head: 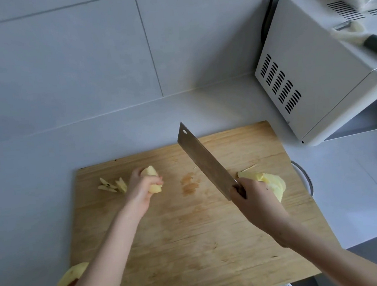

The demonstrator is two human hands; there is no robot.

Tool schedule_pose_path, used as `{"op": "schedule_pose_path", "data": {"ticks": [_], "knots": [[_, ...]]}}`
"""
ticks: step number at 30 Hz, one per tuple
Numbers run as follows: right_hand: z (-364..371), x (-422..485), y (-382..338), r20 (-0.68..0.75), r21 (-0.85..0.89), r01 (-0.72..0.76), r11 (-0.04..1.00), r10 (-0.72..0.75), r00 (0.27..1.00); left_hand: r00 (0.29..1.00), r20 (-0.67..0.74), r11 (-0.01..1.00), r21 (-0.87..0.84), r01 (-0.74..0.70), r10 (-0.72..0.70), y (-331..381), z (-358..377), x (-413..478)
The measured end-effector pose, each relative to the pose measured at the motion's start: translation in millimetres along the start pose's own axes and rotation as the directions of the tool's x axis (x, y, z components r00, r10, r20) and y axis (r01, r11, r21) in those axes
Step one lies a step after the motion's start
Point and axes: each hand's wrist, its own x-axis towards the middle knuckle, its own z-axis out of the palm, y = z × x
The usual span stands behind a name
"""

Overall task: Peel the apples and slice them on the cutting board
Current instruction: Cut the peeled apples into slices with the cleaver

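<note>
- Nearest, a peeled apple (69, 281) lies at the near-left corner of the cutting board (192, 245), partly hidden by the left forearm; the board's near half is bare wood.
- Mid-board, the left hand (139, 190) — fingers curled round a peeled apple piece (152, 180) — sits just beside a few thin slices (112, 186) near the left edge.
- The right hand (254, 198) grips the handle of the cleaver (203, 162), fingers wrapped round it; the blade tilts up over the open board between the hands.
- Behind that hand, peeled apple chunks (270, 181) lie near the right edge.
- Farther right, a white oven (313, 74) stands on the bench (26, 179), near the board's far-right corner; the tiled wall (61, 51) lies beyond.
</note>
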Motion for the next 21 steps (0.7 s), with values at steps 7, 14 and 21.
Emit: {"op": "schedule_pose_path", "data": {"ticks": [7,14,21], "knots": [[5,-4,16,-0.016,-0.019,-0.107,0.994,0.107,0.994,0.803,0.437,0.370,0.725,-0.581,0.406,-44,57,-8],[20,-9,30,-0.014,-0.035,-0.157,0.987,0.157,0.987,0.780,0.535,0.135,0.790,-0.598,0.326,-57,58,-14],[34,-9,35,-0.027,-0.076,-0.149,0.986,0.147,0.989,0.772,0.514,0.139,0.792,-0.595,0.375,-52,52,-20]]}}
